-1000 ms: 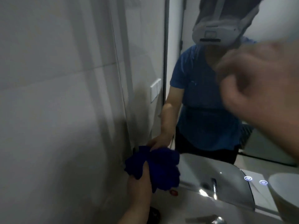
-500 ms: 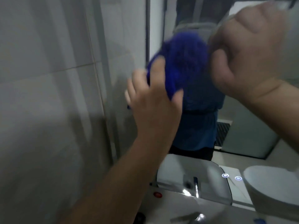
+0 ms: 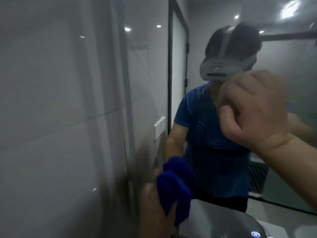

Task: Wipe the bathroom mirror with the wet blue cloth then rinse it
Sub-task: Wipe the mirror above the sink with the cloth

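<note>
Bathroom mirror (image 3: 283, 66) with blue cloth (image 3: 175, 186) low at its left edge

Tiled wall (image 3: 51, 100) fills nine o'clock; at six o'clock the left hand (image 3: 154, 213) grips the bunched cloth (blurred) against the glass. At three o'clock the right hand (image 3: 253, 109) is raised, fingers curled into an empty fist.

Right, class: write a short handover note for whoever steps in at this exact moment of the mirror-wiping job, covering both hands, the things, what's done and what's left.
Left hand: grips the blue cloth, bunched, against the mirror low down near its left edge.
Right hand: raised before the glass, fingers curled, holding nothing visible.
Done: wiping is under way. How much is covered cannot be told, as the glass looks hazy.
Left: wipe the rest of the mirror, then rinse the cloth.
</note>
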`<state>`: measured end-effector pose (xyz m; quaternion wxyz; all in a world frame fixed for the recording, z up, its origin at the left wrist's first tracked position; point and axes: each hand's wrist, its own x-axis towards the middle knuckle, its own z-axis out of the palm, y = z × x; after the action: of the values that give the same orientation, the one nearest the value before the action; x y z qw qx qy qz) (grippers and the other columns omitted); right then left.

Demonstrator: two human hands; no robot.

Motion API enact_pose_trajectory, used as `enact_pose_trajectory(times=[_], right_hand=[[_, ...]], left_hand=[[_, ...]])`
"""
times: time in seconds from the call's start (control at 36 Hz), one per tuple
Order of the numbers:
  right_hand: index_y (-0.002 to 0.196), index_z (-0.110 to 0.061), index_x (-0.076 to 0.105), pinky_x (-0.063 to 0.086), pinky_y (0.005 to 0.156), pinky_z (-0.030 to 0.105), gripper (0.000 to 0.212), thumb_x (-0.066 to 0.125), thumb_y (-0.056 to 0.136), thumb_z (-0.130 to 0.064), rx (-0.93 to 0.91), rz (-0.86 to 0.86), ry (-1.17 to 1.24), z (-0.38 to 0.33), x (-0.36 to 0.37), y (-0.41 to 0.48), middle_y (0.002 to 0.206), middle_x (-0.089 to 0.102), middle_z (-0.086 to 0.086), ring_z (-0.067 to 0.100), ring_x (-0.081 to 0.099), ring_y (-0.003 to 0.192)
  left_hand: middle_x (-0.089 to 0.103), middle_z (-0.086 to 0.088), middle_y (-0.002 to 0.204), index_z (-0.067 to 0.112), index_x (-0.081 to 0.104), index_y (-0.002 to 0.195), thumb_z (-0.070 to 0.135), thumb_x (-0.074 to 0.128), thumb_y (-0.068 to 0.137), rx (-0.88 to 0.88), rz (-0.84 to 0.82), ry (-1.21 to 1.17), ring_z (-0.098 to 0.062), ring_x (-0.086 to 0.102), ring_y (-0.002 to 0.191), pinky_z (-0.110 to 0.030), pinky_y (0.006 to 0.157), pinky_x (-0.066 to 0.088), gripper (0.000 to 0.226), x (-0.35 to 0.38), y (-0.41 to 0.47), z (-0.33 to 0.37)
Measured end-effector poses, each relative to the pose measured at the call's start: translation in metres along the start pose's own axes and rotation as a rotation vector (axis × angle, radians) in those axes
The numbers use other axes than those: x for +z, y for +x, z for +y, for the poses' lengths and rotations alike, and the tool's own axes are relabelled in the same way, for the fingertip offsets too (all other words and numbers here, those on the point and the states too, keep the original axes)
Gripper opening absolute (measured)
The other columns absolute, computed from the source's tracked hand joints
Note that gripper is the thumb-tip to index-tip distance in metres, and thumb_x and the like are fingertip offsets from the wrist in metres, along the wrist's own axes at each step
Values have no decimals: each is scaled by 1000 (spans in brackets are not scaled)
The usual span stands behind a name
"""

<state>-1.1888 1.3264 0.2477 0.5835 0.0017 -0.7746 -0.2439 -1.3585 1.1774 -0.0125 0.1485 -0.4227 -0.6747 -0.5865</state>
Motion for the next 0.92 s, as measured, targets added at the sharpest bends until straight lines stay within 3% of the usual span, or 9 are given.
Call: enact_pose_trajectory(times=[0.08, 0.19, 0.33, 0.53, 0.61, 0.69, 0.78, 0.89, 0.92], right_hand=[[76, -8, 64, 45, 77, 60, 10, 59, 80, -15, 21, -16, 1, 1, 0, 0, 84, 64, 14, 40, 56, 86], [75, -9, 63, 45, 77, 58, 7, 60, 77, -16, 24, -13, -2, 0, 1, 0, 85, 65, 13, 40, 58, 86], [74, -10, 62, 41, 76, 52, 5, 64, 73, -15, 24, 7, -2, -1, -2, 0, 84, 64, 13, 38, 58, 87], [75, -9, 62, 37, 79, 47, 8, 62, 75, -17, 10, 17, -7, -1, -1, -1, 83, 63, 12, 37, 59, 88], [72, -10, 60, 35, 78, 46, 6, 60, 74, -16, 10, 52, 9, -1, 0, -1, 79, 61, 11, 35, 57, 85], [70, -10, 58, 34, 77, 46, 7, 60, 74, -15, 8, 88, 20, -1, 2, -1, 76, 59, 11, 34, 56, 81], [70, -10, 56, 34, 76, 46, 9, 60, 75, -16, 7, 94, 8, -1, 3, -2, 75, 56, 11, 33, 55, 80], [69, -10, 59, 36, 76, 45, 9, 61, 74, -18, 33, 43, 6, -1, -2, 0, 75, 56, 9, 32, 56, 81], [68, -12, 59, 35, 77, 44, 9, 61, 74, -19, 38, 10, 18, -1, -4, 1, 75, 56, 8, 32, 55, 80]], left_hand=[[69, -3, 115, 30, 59, 120, 55, 69, 94, -27, 353, 82, -21, 70, 102, -40, 93, 59, 38, -40, 67, 57], [42, -6, 165, 20, 25, 169, 29, 76, 96, 58, 595, 57, -16, 42, 150, -22, 124, 26, 90, -93, 174, 150], [43, -14, 160, 39, 24, 169, 33, 57, 103, 203, 575, 331, -28, 55, 137, -39, 118, 46, 74, -93, 204, 171], [29, -28, 167, 30, 27, 170, 30, 59, 106, 119, 487, 459, -44, 40, 148, -48, 126, 32, 71, -41, 110, 90], [36, -31, 163, 20, 34, 168, 30, 54, 108, -34, 448, 491, -46, 47, 140, -45, 124, 36, 64, -23, 52, 45], [37, -37, 158, 14, 31, 167, 31, 51, 107, -209, 383, 393, -52, 50, 131, -56, 111, 47, 66, -12, 4, 9], [40, -42, 155, 2, 35, 164, 51, 39, 109, -345, 332, 434, -53, 50, 134, -39, 120, 36, 73, -6, -45, -28], [51, -25, 154, 47, 7, 167, 46, 48, 103, -664, 165, 353, -45, 60, 130, -54, 109, 52, 76, -21, -69, -33], [55, -22, 151, 46, 12, 167, 41, 54, 102, -703, 139, 296, -43, 62, 128, -56, 107, 54, 77, -24, -61, -21]])
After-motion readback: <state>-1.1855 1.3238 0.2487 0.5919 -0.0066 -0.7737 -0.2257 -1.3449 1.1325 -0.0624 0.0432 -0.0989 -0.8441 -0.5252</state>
